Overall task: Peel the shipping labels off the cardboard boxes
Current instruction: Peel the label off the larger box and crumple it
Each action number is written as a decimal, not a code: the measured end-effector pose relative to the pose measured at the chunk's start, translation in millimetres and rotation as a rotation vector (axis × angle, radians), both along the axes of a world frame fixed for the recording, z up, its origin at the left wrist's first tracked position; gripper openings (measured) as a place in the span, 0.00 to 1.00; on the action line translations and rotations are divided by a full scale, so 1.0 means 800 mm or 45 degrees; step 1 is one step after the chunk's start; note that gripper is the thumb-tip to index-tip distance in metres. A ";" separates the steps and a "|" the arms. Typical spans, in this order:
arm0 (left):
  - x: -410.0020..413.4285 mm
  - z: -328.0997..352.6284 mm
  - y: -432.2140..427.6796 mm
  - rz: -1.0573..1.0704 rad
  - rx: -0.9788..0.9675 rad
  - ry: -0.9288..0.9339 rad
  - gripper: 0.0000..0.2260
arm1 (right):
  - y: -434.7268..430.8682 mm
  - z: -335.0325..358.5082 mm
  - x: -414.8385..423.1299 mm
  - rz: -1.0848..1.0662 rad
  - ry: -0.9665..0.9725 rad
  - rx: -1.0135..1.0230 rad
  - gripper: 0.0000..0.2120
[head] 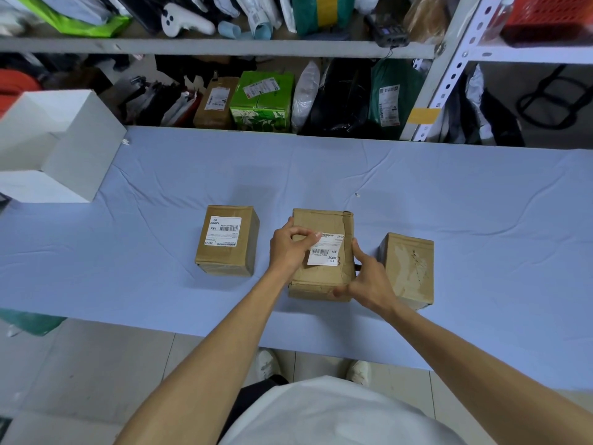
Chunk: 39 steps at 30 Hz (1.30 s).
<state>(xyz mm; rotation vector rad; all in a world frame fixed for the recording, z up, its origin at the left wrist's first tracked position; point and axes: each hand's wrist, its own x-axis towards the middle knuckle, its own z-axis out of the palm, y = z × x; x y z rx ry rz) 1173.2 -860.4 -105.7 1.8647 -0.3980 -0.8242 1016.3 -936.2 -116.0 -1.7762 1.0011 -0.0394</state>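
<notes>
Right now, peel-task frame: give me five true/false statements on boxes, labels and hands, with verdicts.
1. Three boxes stand on the cloth. True: left box, middle box, right box.
2. The left hand pinches a corner of the middle label. True.
3. The right hand grips the left box. False: it holds the middle box at its right edge.
4. The left label is peeled off. False: it lies flat on top of the left box.
5. No label shows on the right box. True: only a scuffed patch.
</notes>
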 end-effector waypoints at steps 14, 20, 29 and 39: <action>0.000 0.002 0.000 -0.013 0.009 0.000 0.06 | -0.001 -0.003 0.001 -0.002 0.009 0.006 0.58; 0.001 0.004 0.001 -0.029 -0.004 0.014 0.03 | -0.002 -0.004 0.001 -0.009 0.014 0.011 0.59; 0.003 -0.003 0.002 -0.069 -0.055 -0.012 0.03 | -0.002 -0.009 0.001 -0.018 0.017 0.009 0.60; 0.005 -0.004 0.005 -0.068 -0.102 0.064 0.04 | -0.004 -0.012 0.002 -0.001 0.023 0.011 0.62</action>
